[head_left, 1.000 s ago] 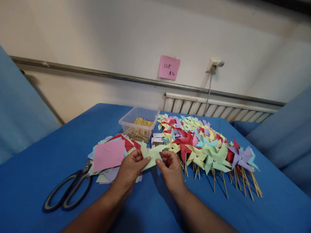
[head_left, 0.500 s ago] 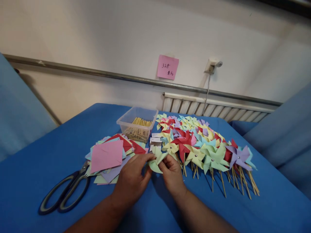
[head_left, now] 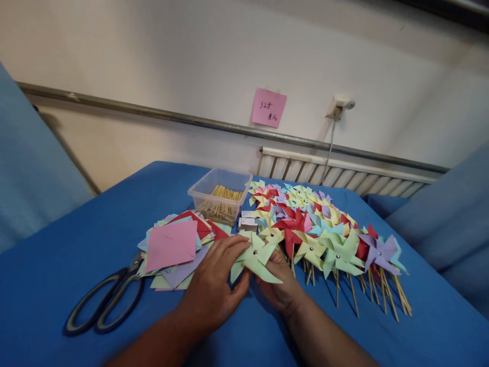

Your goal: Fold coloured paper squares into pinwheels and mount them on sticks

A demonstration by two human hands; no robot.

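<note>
Blue cloth table (head_left: pixel 76 244); white wall (head_left: pixel 191 56), pink note (head_left: pixel 268 107).

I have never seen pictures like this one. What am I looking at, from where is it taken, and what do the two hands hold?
There is no machine here. A person wears a camera on the head, so the picture looks forward and down at that person's own bare hands. The left hand and the right hand together hold a light green paper pinwheel with a small pin at its centre. They work over a blue table. On it lie black scissors, a pile of coloured paper squares, a clear plastic box of wooden sticks and many finished pinwheels on sticks. A pink note hangs on the wall.
</note>
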